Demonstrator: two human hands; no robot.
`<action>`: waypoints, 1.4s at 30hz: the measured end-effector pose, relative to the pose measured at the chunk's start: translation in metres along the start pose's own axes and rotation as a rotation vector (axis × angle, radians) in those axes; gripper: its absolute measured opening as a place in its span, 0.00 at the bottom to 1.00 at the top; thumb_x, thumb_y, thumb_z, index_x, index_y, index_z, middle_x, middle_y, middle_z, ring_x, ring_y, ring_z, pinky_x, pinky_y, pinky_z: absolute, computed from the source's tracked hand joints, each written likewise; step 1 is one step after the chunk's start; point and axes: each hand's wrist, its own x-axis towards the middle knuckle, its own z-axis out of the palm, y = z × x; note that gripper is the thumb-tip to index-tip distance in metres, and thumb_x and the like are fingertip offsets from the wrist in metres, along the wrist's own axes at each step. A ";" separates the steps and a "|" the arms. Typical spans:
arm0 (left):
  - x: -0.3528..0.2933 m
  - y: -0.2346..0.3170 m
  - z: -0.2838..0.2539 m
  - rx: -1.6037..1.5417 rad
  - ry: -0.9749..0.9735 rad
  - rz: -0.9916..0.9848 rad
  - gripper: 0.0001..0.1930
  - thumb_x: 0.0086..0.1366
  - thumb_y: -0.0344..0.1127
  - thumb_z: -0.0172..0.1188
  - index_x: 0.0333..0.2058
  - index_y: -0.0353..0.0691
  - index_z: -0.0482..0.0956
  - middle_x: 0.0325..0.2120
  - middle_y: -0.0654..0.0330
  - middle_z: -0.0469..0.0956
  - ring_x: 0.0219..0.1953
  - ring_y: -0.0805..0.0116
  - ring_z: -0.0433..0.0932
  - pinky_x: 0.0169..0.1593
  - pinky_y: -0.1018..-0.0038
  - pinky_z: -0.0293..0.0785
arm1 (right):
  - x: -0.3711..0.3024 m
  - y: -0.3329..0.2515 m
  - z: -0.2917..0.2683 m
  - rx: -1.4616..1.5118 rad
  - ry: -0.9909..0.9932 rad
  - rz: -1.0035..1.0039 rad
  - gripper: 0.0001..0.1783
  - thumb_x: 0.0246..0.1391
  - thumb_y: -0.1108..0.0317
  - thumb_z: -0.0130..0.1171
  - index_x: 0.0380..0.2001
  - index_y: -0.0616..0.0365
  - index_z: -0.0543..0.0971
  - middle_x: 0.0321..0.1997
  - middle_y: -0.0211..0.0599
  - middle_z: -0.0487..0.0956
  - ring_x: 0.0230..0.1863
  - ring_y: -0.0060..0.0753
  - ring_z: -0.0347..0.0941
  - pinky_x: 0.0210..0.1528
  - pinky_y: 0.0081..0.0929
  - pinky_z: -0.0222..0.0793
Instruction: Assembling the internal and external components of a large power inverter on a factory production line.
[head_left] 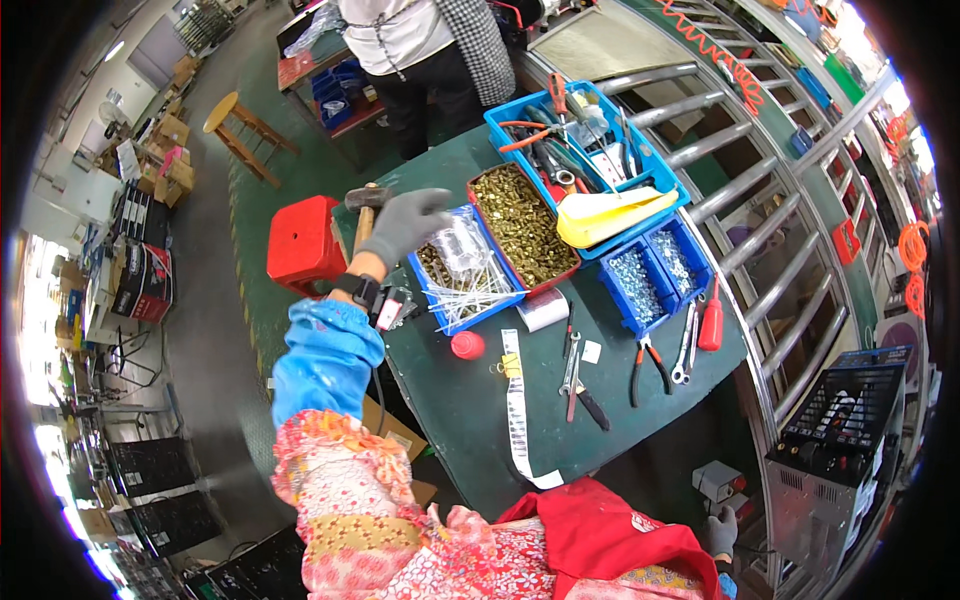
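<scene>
My left hand, in a grey glove, reaches over the table's left edge with its fingers stretched out, slightly blurred, and nothing visible in them. Beside it lies a hammer with a wooden handle, partly covered by the hand. Just right of the hand, a blue bin holds white cable ties, a clear plastic bag and brass-coloured pieces. My right hand, also gloved, is low at the right beside my body, below a grey box-shaped thing. Its fingers are too small and partly hidden to read.
A red box of brass fittings, a blue tool tray and blue screw bins stand on the green table. Pliers, wrenches and a paper strip lie nearer. A red stool stands left; metal rollers run right; a person stands beyond.
</scene>
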 end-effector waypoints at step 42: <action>-0.063 0.236 0.333 -0.218 -0.182 0.074 0.13 0.69 0.40 0.48 0.39 0.39 0.77 0.23 0.59 0.72 0.20 0.64 0.68 0.25 0.66 0.67 | -0.177 0.195 0.068 0.198 0.072 0.722 0.24 0.48 0.58 0.54 0.46 0.58 0.79 0.50 0.53 0.79 0.54 0.56 0.73 0.55 0.43 0.69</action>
